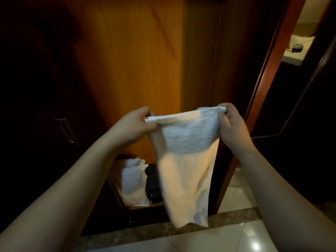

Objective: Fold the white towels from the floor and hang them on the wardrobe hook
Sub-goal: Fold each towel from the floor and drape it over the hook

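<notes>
A white towel point(185, 160) hangs folded lengthwise in front of the open wardrobe, its lower end dangling just above the floor sill. My left hand point(134, 124) pinches its top left corner. My right hand point(232, 124) pinches the top right corner, so the upper edge is stretched between them at chest height. Another white towel point(133, 180) lies folded on the wardrobe's bottom shelf below my left arm. No hook shows in this view.
The orange wooden wardrobe interior point(131, 60) fills the middle. A dark wardrobe door with a metal handle point(67, 131) stands at left. A black object point(152, 184) sits beside the shelved towel. A red-brown door frame point(269, 66) rises at right, with pale floor tiles point(227, 237) below.
</notes>
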